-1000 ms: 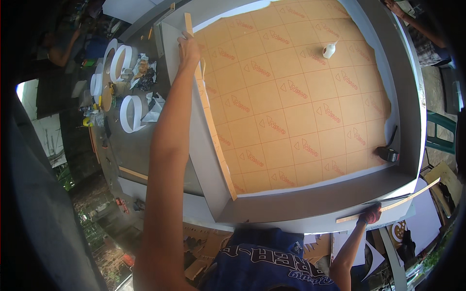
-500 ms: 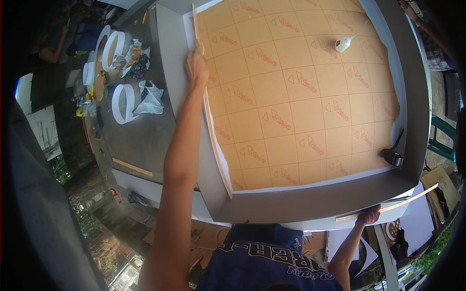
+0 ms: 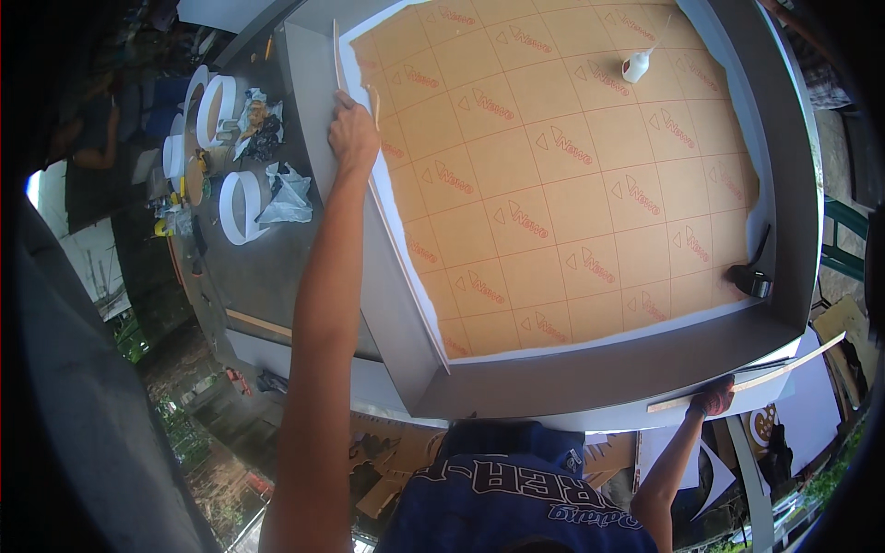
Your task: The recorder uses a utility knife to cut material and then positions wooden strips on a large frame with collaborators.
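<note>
My left hand [image 3: 353,135] is closed around a long thin wooden strip [image 3: 403,250] at the left inner side of a large grey box-like frame [image 3: 318,117]. The strip runs along that wall, its far end leaning onto it. A short pale curved piece [image 3: 373,103] shows beside my fingers. Inside the frame lies a brown paper-covered sheet [image 3: 516,184] with white edges. My right hand [image 3: 714,396], in a dark reddish glove, grips another wooden strip [image 3: 784,367] outside the near right corner. A dark thin length, its kind unclear, lies by that strip.
A small white bottle [image 3: 635,66] with a thin nozzle stands on the sheet. A black tool [image 3: 751,281] lies in its near right corner. White rings [image 3: 241,208] and plastic bags [image 3: 288,195] sit on the table at left. Other people are partly visible at both far sides.
The view has shifted slightly. The strip in my left hand has moved left, its far end now tilted toward the frame's wall. My right hand still holds its strip.
</note>
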The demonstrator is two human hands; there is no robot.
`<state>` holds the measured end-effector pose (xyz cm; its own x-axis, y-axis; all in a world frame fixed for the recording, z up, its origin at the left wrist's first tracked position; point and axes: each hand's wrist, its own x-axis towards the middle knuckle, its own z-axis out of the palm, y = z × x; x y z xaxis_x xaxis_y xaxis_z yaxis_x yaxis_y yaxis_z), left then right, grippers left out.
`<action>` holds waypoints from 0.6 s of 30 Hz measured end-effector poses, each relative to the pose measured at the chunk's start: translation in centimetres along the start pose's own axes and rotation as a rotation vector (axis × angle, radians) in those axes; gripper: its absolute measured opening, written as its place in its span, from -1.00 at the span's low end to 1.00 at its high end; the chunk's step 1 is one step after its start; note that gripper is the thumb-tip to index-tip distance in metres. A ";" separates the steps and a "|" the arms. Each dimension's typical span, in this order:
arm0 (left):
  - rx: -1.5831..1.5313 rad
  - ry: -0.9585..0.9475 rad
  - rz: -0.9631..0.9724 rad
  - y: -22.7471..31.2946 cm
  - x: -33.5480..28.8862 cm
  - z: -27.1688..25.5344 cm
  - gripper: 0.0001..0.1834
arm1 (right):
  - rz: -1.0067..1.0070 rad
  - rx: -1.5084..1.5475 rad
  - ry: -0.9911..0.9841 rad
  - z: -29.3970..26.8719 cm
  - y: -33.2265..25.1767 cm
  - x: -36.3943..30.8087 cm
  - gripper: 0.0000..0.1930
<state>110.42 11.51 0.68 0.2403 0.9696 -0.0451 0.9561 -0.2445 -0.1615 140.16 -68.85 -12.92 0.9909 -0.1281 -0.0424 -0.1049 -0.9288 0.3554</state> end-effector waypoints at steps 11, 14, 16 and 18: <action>0.389 -0.244 0.140 0.0 3.7 -0.4 -0.68 | 0.091 1.019 0.002 -5.4 -4.0 -3.0 -0.72; 0.461 0.031 0.244 -1.4 6.2 0.3 -0.66 | -0.088 1.004 0.147 -1.2 -1.8 -1.4 -0.70; 0.402 0.153 0.429 -2.0 8.8 -0.1 -0.74 | -0.476 -0.396 0.341 1.5 2.3 1.1 -0.67; 0.374 0.110 0.445 -0.4 10.2 0.2 -0.61 | -0.489 -0.629 0.400 3.7 6.1 3.3 -0.68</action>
<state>112.49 21.45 0.13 0.6397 0.7634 -0.0888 0.6404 -0.5933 -0.4877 142.46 -76.23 -14.39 0.8803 0.4730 -0.0365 0.2870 -0.4698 0.8348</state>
